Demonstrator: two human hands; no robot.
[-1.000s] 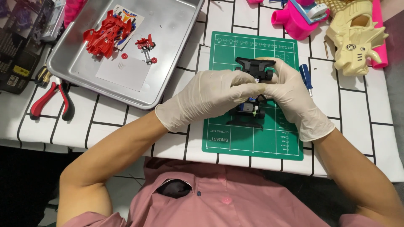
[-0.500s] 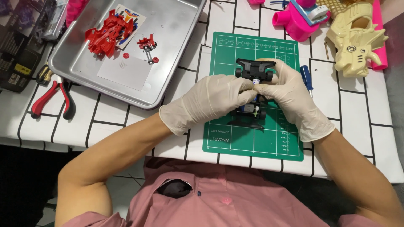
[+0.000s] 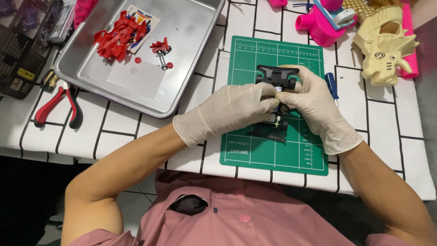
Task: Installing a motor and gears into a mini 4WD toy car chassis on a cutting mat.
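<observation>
- Head camera looks down on two gloved hands closed on a black toy car chassis [image 3: 276, 77], which sits over the upper middle of a green cutting mat [image 3: 273, 150].
- Left hand [image 3: 232, 111] comes in from the left, its fingertips pinched on the chassis middle; right hand [image 3: 314, 107] wraps the right side, thumb and fingers closed against it.
- Between the two grips lies the middle of the chassis; its wide bumper end with two small rollers sticks out above the fingers, and the other end with dark wheels shows below them.
- Its long axis runs away from the person, bumper end pointing to the far edge of the mat.
- A blue-handled screwdriver [image 3: 332, 86] lies just right of the right hand.
- A metal tray [image 3: 191, 27] at upper left holds a red car body [image 3: 119, 40] and small red parts.
- Red-handled pliers [image 3: 57, 107] lie on the tiled tabletop at left.
</observation>
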